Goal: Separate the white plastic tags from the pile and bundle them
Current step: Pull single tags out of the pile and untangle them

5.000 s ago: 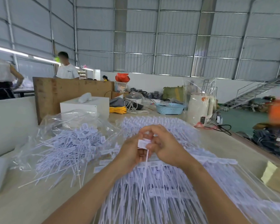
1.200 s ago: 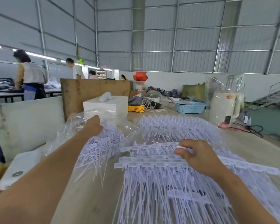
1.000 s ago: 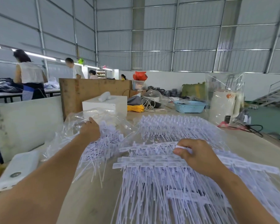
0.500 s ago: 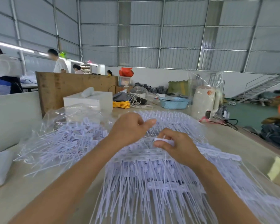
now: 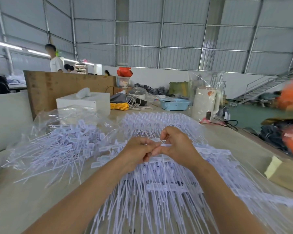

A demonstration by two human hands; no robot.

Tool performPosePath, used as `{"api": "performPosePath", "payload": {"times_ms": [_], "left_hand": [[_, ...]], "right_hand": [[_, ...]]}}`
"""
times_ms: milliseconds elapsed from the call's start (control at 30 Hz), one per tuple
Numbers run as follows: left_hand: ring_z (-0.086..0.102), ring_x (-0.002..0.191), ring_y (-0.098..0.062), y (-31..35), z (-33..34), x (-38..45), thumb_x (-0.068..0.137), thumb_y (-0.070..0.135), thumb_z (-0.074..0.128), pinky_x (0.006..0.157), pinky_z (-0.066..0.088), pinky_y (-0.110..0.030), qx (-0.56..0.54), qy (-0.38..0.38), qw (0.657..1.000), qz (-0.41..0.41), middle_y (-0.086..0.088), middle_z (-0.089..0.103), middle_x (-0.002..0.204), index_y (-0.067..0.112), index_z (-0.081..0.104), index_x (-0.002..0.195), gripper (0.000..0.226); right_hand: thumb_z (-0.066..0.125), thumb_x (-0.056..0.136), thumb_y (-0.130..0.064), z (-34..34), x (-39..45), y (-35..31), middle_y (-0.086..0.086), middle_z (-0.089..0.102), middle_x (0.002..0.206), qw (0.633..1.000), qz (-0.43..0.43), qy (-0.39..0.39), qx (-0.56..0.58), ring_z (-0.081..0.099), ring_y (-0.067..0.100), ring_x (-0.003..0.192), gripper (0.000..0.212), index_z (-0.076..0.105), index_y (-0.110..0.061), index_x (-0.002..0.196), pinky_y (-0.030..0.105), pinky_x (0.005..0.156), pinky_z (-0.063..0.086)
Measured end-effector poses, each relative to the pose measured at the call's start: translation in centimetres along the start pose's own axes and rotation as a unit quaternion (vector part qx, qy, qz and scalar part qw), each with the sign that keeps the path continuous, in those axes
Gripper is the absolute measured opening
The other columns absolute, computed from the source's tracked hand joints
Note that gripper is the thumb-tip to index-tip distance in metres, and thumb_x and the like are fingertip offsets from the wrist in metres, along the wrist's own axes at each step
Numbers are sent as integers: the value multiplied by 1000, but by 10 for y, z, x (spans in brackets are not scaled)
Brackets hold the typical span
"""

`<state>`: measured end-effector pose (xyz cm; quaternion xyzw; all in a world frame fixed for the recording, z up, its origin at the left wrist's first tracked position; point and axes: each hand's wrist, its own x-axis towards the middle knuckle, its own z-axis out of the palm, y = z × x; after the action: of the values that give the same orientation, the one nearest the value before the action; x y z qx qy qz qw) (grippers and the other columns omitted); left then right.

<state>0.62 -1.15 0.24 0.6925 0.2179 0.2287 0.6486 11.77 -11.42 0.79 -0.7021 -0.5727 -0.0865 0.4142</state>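
Both hands meet over the tag pile. The left hand and right hand pinch one white tag. Loose tags lie at nine o'clock.

White, faintly lilac plastic tags are seen across the lower centre of the frame, on a pale beige tabletop. A clear bag at centre left is glossy and colourless. A yellow cable coil and a light blue perforated basket are shown at upper centre, a red bag above them. A brown wooden board is seen at upper left.
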Motion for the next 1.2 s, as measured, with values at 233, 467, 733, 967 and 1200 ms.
{"api": "performPosePath", "payload": {"times_ms": [233, 467, 733, 967, 1200], "left_hand": [[47, 57, -11, 2, -5, 2, 88, 25, 66, 56, 41, -22, 33, 55, 993, 96, 1, 50, 58, 14, 63, 66, 24], [72, 75, -30, 7, 13, -7, 85, 39, 58, 61, 58, -31, -248, -109, 962, -22, -17, 72, 87, 1, 56, 103, 42], [69, 85, -42, -2, -3, -2, 70, 79, 37, 65, 59, -43, -287, -199, 923, -161, -29, 66, 105, -1, 54, 113, 93], [71, 73, -33, -3, -7, 4, 75, 84, 19, 56, 58, -35, -315, -181, 928, -80, -23, 70, 84, -1, 73, 91, 101], [57, 40, -12, -12, -10, 4, 96, 29, 54, 41, 44, -18, -14, 15, 998, 62, -4, 63, 51, 5, 63, 79, 31]], "right_hand": [[63, 87, -38, -22, -2, 3, -2, 56, 73, 994, 32, -90, -52, 54, 20, 70, 19, 60, -19, 85, 39, 69, 44], [54, 90, -47, -51, -6, -32, 1, 65, 80, 927, -39, 49, -369, 61, 26, 77, 29, 68, -22, 92, 32, 66, 45], [55, 84, -51, -88, -4, -87, -13, 48, 54, 966, -120, 204, -100, 40, 0, 47, 31, 68, -23, 82, 21, 46, 31], [51, 92, -42, -50, 16, -57, -4, 54, 72, 966, 7, -168, -199, 53, 16, 73, 30, 56, -19, 75, 32, 74, 45], [51, 95, -14, 6, 4, -6, -3, 54, 76, 978, 67, -182, -73, 53, 12, 70, 22, 47, -24, 75, 31, 69, 42]]}}
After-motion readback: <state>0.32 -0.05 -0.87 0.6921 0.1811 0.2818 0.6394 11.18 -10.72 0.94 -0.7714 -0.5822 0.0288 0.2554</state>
